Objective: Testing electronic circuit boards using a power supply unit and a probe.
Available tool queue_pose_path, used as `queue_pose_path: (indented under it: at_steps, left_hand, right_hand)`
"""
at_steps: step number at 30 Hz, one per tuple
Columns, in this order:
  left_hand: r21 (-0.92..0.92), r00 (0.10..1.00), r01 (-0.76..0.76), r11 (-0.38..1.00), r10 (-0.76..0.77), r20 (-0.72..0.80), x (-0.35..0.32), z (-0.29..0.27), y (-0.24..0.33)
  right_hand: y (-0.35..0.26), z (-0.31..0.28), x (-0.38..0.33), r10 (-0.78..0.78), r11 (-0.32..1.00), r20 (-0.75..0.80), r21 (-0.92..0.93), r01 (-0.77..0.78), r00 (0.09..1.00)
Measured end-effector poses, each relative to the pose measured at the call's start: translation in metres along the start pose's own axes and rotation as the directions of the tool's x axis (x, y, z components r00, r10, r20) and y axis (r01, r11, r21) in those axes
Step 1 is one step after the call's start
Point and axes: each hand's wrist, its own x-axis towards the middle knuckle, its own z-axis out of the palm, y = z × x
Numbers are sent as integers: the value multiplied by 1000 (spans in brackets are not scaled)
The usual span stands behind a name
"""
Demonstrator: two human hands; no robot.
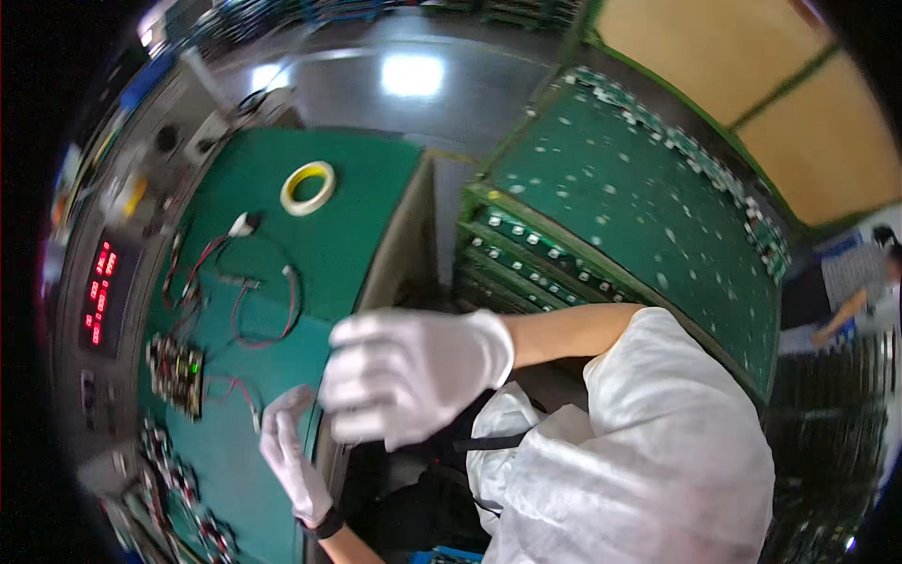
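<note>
Circuit board (177, 376): one, on the desk (362, 188), beyond the left hand (293, 461), untouched | likely best handled by its edges, cables (298, 305) slack | left hand: fingers parted, apparently empty | right hand (404, 376): blurred, palm hidden, cannot tell if it grips | cables: several, too tangled to count | tape roll (319, 201): one, beyond right hand

Near the frame's middle I saw the white-gloved right hand (404, 376), blurred; lower left, the gloved left hand (291, 453) had its thumb apart from its fingers near a short cable (242, 388). A circuit board (176, 376) lay at left, a tape roll (318, 201) upper left.
</note>
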Motion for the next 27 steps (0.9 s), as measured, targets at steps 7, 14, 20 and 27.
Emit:
queue_pose_path:
  at_steps: [7, 14, 20, 27]
  left_hand:
    - [952, 924, -259, 162, 328, 195, 29, -33, -47]
    - [942, 889, -297, 158, 405, 213, 32, -42, -66]
    - [939, 893, -300, 169, 396, 214, 30, -39, -65]
    - [946, 894, -294, 138, 390, 221, 29, -50, -69]
  right_hand:
    - [70, -168, -188, 697, 462, -79, -711, -530, 713]
    - [21, -340, -381, 615, -538, -752, -620, -571, 237]
    - [-82, -443, -428, 112, -937, -994, -101, -333, -14]
    - [-109, -507, -477, 205, -972, -922, -152, -179, -329]
